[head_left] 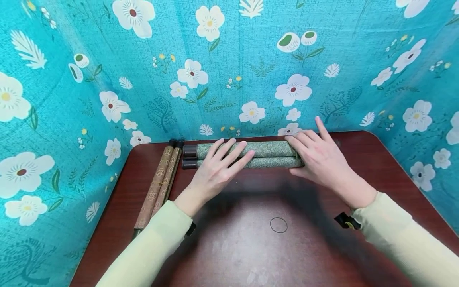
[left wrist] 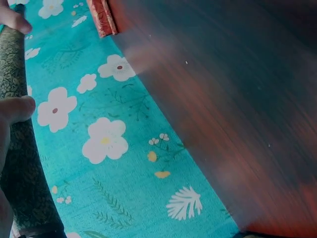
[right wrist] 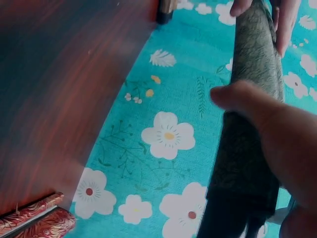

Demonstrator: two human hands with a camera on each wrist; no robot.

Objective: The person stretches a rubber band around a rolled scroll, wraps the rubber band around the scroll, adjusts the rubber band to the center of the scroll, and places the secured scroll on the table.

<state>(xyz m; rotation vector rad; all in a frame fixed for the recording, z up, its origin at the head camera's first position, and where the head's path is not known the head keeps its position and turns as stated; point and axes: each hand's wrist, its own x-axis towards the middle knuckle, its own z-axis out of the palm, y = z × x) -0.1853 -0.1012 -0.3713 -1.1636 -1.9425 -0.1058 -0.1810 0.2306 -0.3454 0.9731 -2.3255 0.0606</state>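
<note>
Two green patterned scrolls (head_left: 258,149) with dark end knobs lie side by side along the table's far edge. My left hand (head_left: 216,169) rests across their left half with spread, fairly straight fingers; its thumb (left wrist: 19,108) touches the scroll's side in the left wrist view. At their right end my right hand (head_left: 317,157) grips both, fingers over the far side and thumb on the near side. A thin band (head_left: 297,156) goes round the scrolls beside the right fingers. Part of the right end is hidden under that hand.
Two brown patterned scrolls (head_left: 159,179), tied with a thin band, lie lengthwise at the table's left. A loose dark elastic band (head_left: 278,225) lies on the red-brown table (head_left: 236,255). Flowered turquoise cloth (head_left: 229,79) hangs behind. Red patterned pieces (right wrist: 42,218) show in the wrist views.
</note>
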